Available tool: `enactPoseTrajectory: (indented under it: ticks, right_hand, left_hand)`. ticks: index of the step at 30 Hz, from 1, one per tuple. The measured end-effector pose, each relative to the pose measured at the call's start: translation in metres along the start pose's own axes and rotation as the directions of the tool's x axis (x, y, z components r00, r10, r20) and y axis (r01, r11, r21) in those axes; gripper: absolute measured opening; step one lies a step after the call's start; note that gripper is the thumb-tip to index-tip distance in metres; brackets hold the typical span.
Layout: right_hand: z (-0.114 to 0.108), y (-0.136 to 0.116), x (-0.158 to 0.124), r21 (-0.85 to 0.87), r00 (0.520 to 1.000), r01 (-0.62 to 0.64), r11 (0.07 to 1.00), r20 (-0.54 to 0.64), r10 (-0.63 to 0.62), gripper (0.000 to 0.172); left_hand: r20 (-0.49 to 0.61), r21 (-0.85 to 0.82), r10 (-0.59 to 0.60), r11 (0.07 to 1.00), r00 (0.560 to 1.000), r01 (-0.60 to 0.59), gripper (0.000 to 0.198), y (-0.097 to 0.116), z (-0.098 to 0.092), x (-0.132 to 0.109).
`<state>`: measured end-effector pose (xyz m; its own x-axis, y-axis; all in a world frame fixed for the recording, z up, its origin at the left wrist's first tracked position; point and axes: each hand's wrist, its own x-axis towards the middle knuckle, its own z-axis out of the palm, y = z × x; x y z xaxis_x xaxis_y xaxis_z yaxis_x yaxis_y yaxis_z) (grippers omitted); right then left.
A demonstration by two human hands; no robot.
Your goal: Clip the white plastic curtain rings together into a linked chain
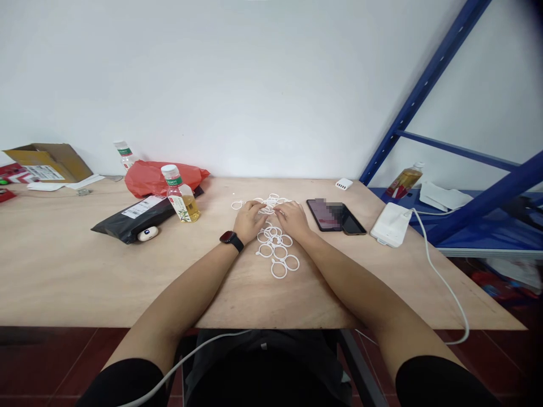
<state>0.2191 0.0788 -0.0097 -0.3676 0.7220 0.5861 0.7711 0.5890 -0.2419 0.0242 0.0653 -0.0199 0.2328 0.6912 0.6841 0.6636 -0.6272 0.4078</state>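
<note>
Several white plastic rings (278, 249) lie linked in a chain on the wooden table (85, 265), with more loose rings (271, 200) just beyond my hands. My left hand (249, 220), with a dark watch on its wrist, and my right hand (292, 217) rest side by side over the rings. Their fingers are curled and meet at a small white ring between them. The fingertips are too small to make out clearly.
Two dark phones (333, 216) and a white power bank (391, 224) with a cable lie to the right. A bottle of yellow drink (181, 195), a black parcel (131, 217), a red bag (156, 176) and a cardboard box (48, 161) stand left. Blue shelving (466, 198) rises at right.
</note>
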Motion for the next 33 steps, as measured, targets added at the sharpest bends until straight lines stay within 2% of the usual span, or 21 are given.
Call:
enactPoseTrajectory:
  ticks: [3, 7, 12, 18, 25, 29, 33]
  right_hand:
    - [0.0, -0.006, -0.001, 0.039, 0.996, 0.091, 0.995, -0.003, -0.091, 0.021]
    - [0.0, -0.01, -0.001, 0.094, 0.985, 0.174, 0.98, -0.032, -0.171, 0.027]
    - [0.001, -0.008, -0.002, 0.162, 0.975, 0.219, 0.962, -0.074, -0.209, 0.029]
    - [0.0, -0.011, -0.003, 0.188, 0.978, 0.19, 0.964, -0.127, -0.168, 0.028]
    - [-0.009, -0.022, -0.005, 0.187, 0.997, 0.081, 0.979, -0.014, -0.08, 0.029]
    - [-0.01, -0.024, -0.005, 0.19, 0.993, 0.117, 0.975, 0.002, -0.12, 0.032]
    - [-0.008, -0.021, -0.005, 0.171, 0.994, 0.104, 0.98, -0.005, -0.105, 0.031]
  left_hand:
    - [-0.007, 0.042, 0.014, 0.999, 1.0, -0.014, 0.036, -0.001, 0.0, 0.0]
    - [0.025, 0.078, 0.008, 0.997, 1.0, -0.01, 0.027, 0.0, 0.002, -0.001]
    - [0.019, 0.051, -0.015, 0.999, 1.0, 0.014, 0.019, 0.0, 0.001, -0.001]
    - [0.018, 0.015, 0.023, 1.0, 1.0, -0.024, 0.016, -0.001, 0.0, 0.001]
    - [0.066, -0.004, 0.078, 0.997, 0.995, -0.078, 0.017, 0.005, -0.005, 0.003]
    - [0.081, 0.022, 0.063, 0.998, 0.995, -0.065, 0.017, 0.008, -0.006, 0.002]
    - [0.037, 0.04, 0.008, 0.999, 0.999, -0.01, 0.021, 0.007, -0.005, 0.001]
